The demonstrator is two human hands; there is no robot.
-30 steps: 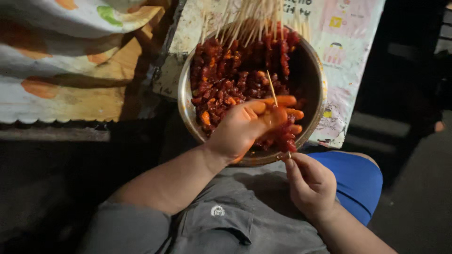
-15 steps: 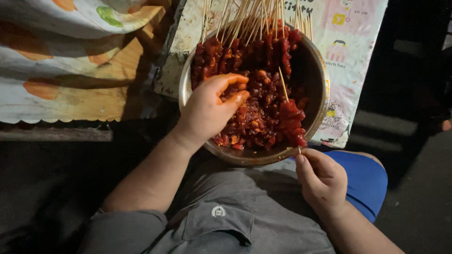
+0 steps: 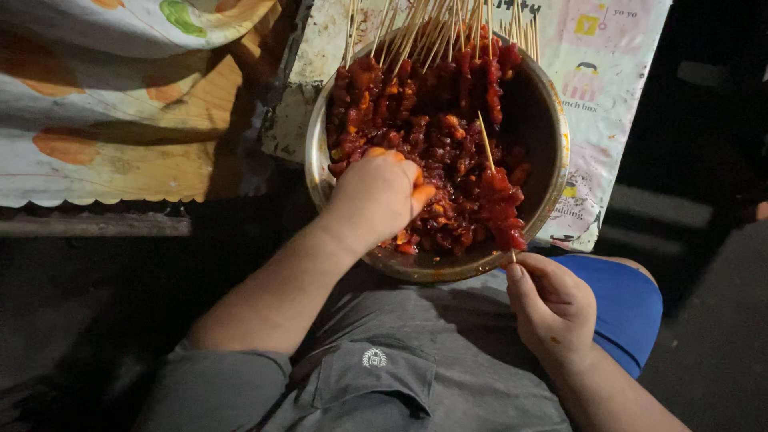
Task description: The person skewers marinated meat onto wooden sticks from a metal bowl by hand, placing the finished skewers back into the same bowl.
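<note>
A round metal bowl [image 3: 552, 120] rests on my lap, full of red marinated meat pieces [image 3: 436, 140]. Several finished skewers [image 3: 432, 48] lean against its far rim, sticks pointing away. My left hand [image 3: 376, 196] is down in the near left part of the bowl, fingers curled into the meat and smeared orange. My right hand [image 3: 552, 304] sits just outside the near rim and pinches the lower end of a thin bamboo skewer [image 3: 498, 188], which slants up into the bowl with a few meat chunks threaded on its lower half.
A table with a fruit-patterned cloth [image 3: 120, 104] stands at the left. A pale printed sheet [image 3: 608, 88] lies under the bowl to the right. Dark ground surrounds my grey shirt [image 3: 376, 360] and blue shorts [image 3: 624, 304].
My left hand moved from the near right part of the bowl across to the left and dug down into the meat. My right hand kept hold of the skewer.
</note>
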